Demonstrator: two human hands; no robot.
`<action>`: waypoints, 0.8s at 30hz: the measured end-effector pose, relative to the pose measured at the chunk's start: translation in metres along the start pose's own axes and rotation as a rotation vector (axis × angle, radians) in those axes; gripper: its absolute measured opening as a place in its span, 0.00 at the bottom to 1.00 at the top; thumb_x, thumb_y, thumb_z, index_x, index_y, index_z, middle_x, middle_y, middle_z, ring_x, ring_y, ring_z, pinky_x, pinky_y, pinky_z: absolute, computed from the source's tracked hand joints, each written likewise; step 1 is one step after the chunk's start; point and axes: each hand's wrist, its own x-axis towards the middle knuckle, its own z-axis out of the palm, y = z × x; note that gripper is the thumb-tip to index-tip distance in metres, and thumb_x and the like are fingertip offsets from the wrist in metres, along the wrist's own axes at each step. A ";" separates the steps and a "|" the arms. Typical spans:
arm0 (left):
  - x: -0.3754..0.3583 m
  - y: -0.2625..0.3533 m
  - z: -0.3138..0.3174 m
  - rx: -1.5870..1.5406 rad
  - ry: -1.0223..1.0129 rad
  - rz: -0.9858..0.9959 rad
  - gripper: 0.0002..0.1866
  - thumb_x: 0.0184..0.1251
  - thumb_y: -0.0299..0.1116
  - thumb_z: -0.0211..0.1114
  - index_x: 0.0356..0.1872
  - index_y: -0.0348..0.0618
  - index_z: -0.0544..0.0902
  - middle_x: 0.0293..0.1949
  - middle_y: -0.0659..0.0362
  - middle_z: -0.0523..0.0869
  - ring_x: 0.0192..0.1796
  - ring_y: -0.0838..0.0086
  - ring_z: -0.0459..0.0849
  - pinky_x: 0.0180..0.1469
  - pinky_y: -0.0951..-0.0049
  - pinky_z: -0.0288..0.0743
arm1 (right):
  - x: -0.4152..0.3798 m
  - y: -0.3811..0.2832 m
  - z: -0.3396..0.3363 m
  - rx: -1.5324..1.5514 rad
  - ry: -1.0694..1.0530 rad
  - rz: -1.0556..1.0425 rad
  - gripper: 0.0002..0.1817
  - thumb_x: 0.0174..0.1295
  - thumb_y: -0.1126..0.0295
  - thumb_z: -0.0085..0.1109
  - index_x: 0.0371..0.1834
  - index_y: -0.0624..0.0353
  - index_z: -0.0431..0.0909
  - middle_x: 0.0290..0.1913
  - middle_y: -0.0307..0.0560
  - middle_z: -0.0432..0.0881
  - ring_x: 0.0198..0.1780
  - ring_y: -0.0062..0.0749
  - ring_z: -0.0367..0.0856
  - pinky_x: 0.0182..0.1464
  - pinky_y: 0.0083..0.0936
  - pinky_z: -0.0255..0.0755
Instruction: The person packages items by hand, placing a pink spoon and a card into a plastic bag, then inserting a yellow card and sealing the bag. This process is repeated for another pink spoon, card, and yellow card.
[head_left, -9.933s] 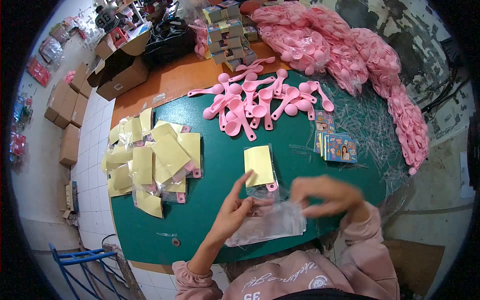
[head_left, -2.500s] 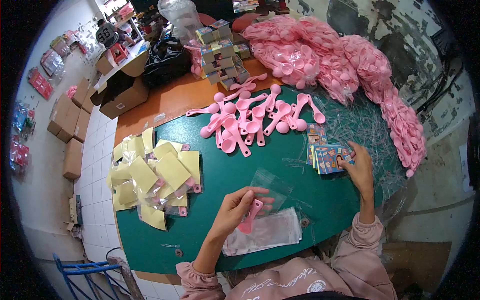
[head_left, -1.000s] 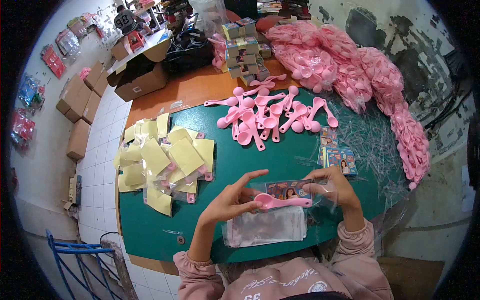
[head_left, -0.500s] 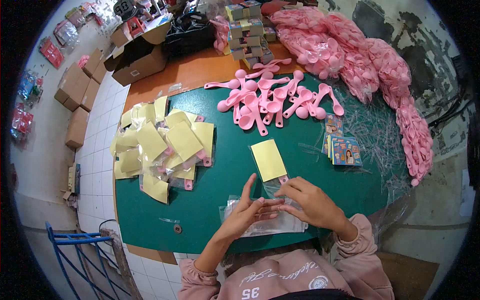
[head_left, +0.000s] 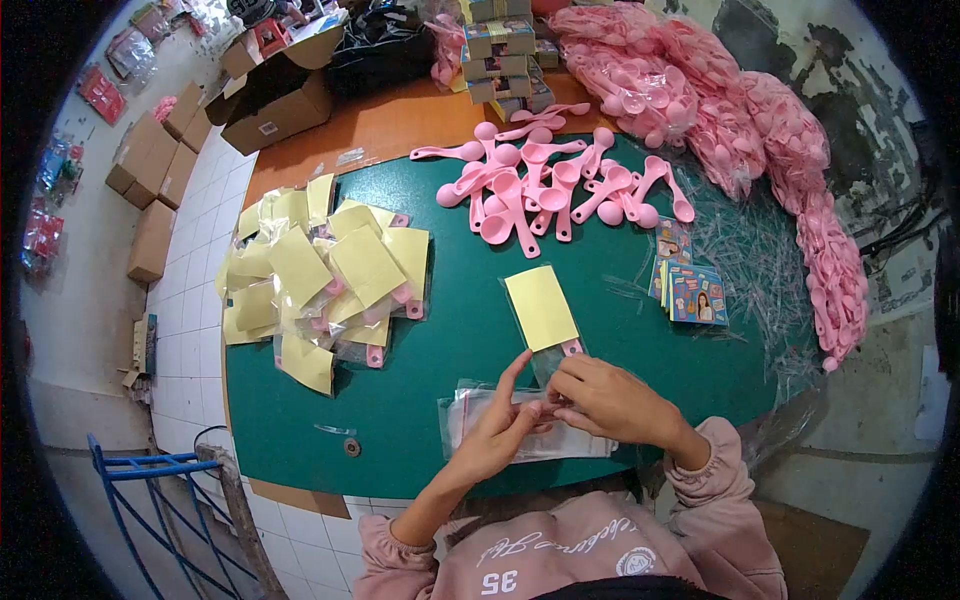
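A clear plastic bag (head_left: 521, 340) holding a yellow card (head_left: 543, 308) and a pink measuring spoon, whose handle end (head_left: 571, 347) shows, lies at the table's middle. My left hand (head_left: 500, 422) is beside its lower end, index finger stretched toward the bag, thumb and other fingers drawn together. My right hand (head_left: 615, 400) bends over the bag's lower flap, fingers closed on it. The fingertips of both hands meet, and what lies between them is hidden. Beneath them sits a stack of flat clear bags (head_left: 560, 446).
Filled bags with yellow cards (head_left: 365, 265) are heaped at left. Loose pink spoons (head_left: 508, 205) lie at the back, near bundled cards (head_left: 498, 65). Printed cards (head_left: 697, 297) and thin clear strips (head_left: 745, 280) are at right, below bagged spoons (head_left: 720, 140). A metal washer (head_left: 351, 447) lies front left.
My left hand's spread fingers have drawn together, with the thumb against my right fingertips. My right fingers have curled in more. The view has shifted slightly.
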 end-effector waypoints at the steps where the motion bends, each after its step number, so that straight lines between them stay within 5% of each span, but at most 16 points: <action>1: 0.000 0.002 0.000 0.001 0.001 -0.001 0.30 0.71 0.30 0.43 0.69 0.51 0.39 0.51 0.47 0.75 0.52 0.67 0.77 0.56 0.67 0.70 | 0.001 0.000 0.001 -0.009 0.006 -0.021 0.10 0.50 0.71 0.58 0.34 0.61 0.70 0.35 0.50 0.69 0.40 0.45 0.72 0.42 0.36 0.67; 7: 0.007 0.010 0.000 -0.013 0.087 -0.017 0.26 0.69 0.26 0.46 0.67 0.47 0.51 0.40 0.54 0.79 0.40 0.77 0.78 0.45 0.76 0.73 | 0.002 -0.008 0.004 -0.118 0.061 -0.132 0.10 0.51 0.70 0.57 0.32 0.63 0.70 0.31 0.49 0.69 0.38 0.43 0.71 0.40 0.33 0.66; 9: 0.010 0.012 0.000 0.048 0.126 0.058 0.24 0.66 0.24 0.51 0.63 0.46 0.59 0.29 0.62 0.80 0.31 0.87 0.74 0.32 0.86 0.67 | 0.003 -0.010 0.004 -0.144 0.080 -0.166 0.10 0.51 0.70 0.57 0.32 0.64 0.70 0.31 0.49 0.69 0.37 0.42 0.71 0.41 0.33 0.66; 12: 0.011 0.019 0.005 0.065 0.146 0.040 0.24 0.64 0.22 0.53 0.61 0.45 0.62 0.24 0.65 0.80 0.28 0.89 0.72 0.29 0.88 0.63 | -0.001 -0.006 0.000 -0.102 0.088 -0.216 0.09 0.52 0.71 0.57 0.32 0.63 0.70 0.30 0.48 0.69 0.37 0.41 0.71 0.41 0.33 0.67; 18: 0.013 0.023 -0.005 0.129 0.203 0.104 0.21 0.65 0.26 0.52 0.60 0.41 0.63 0.33 0.56 0.84 0.34 0.81 0.80 0.32 0.85 0.66 | -0.027 -0.001 -0.057 0.363 -0.102 -0.156 0.08 0.53 0.70 0.59 0.31 0.61 0.71 0.31 0.46 0.71 0.35 0.37 0.73 0.39 0.29 0.68; 19: 0.009 0.029 -0.003 0.097 0.207 0.068 0.18 0.66 0.26 0.52 0.57 0.40 0.67 0.35 0.55 0.85 0.29 0.87 0.74 0.33 0.87 0.66 | -0.035 0.006 -0.081 0.407 -0.101 -0.092 0.08 0.54 0.70 0.60 0.30 0.61 0.72 0.31 0.45 0.73 0.34 0.33 0.74 0.38 0.25 0.68; 22: 0.006 0.026 -0.005 0.095 0.210 0.047 0.14 0.67 0.27 0.50 0.52 0.39 0.73 0.36 0.58 0.84 0.31 0.86 0.75 0.37 0.85 0.69 | -0.073 0.081 -0.146 0.654 0.299 0.034 0.09 0.53 0.69 0.63 0.28 0.60 0.72 0.26 0.39 0.76 0.31 0.23 0.75 0.33 0.24 0.69; 23: 0.006 0.021 -0.007 0.099 0.202 0.047 0.14 0.67 0.27 0.50 0.52 0.39 0.73 0.36 0.58 0.84 0.31 0.86 0.75 0.37 0.85 0.69 | -0.077 0.109 -0.172 0.518 0.431 0.165 0.09 0.52 0.69 0.61 0.28 0.62 0.73 0.26 0.44 0.77 0.30 0.32 0.77 0.31 0.29 0.70; 24: 0.006 0.014 -0.008 0.085 0.187 0.066 0.13 0.67 0.28 0.50 0.50 0.38 0.74 0.35 0.56 0.84 0.35 0.82 0.78 0.37 0.84 0.69 | -0.106 0.165 -0.186 -0.239 0.511 0.408 0.08 0.51 0.72 0.59 0.29 0.63 0.72 0.26 0.48 0.77 0.30 0.38 0.77 0.33 0.31 0.70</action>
